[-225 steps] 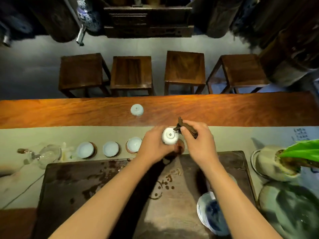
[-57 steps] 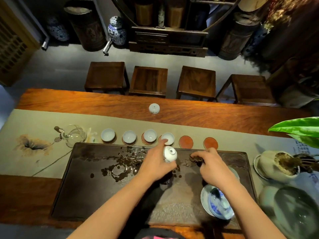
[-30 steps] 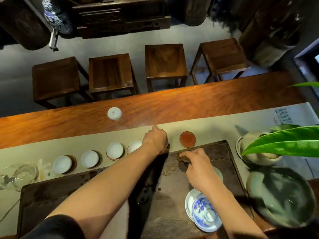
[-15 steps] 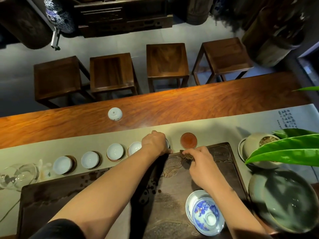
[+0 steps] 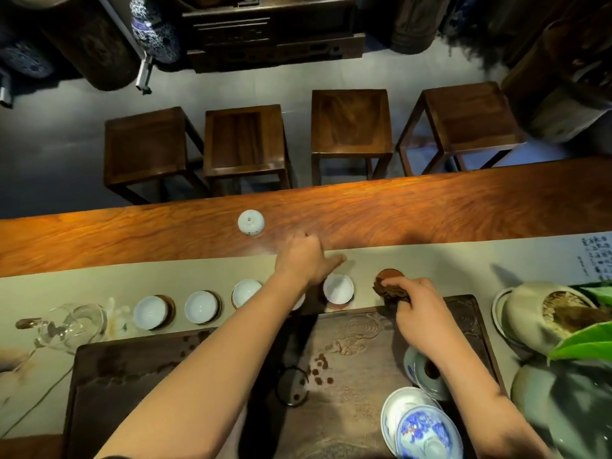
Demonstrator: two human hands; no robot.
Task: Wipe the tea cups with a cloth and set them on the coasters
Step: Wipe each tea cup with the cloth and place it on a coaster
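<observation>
Several white tea cups stand upright on round coasters in a row on the pale runner: one at the left (image 5: 150, 312), one beside it (image 5: 201, 307), a third (image 5: 246, 292), and one at the right (image 5: 338, 288). Another cup in the row is mostly hidden under my left forearm. An upside-down white cup (image 5: 251, 221) sits apart on the bare wood beyond. My left hand (image 5: 306, 261) hovers past the row, fingers spread, holding nothing. My right hand (image 5: 418, 313) grips a brown cloth (image 5: 387, 290) next to a bare red coaster (image 5: 390, 273).
A dark tea tray (image 5: 347, 352) with wet spots lies in front of me. A blue-and-white lidded bowl (image 5: 420, 429) and a saucer stand at its right. A glass pitcher (image 5: 71, 326) is at the left, a ceramic pot (image 5: 543, 316) and green leaves at the right. Stools stand beyond the table.
My left hand has let go of the cup on its coaster and moved forward toward the upside-down cup. My right hand with the cloth stays near the bare coaster.
</observation>
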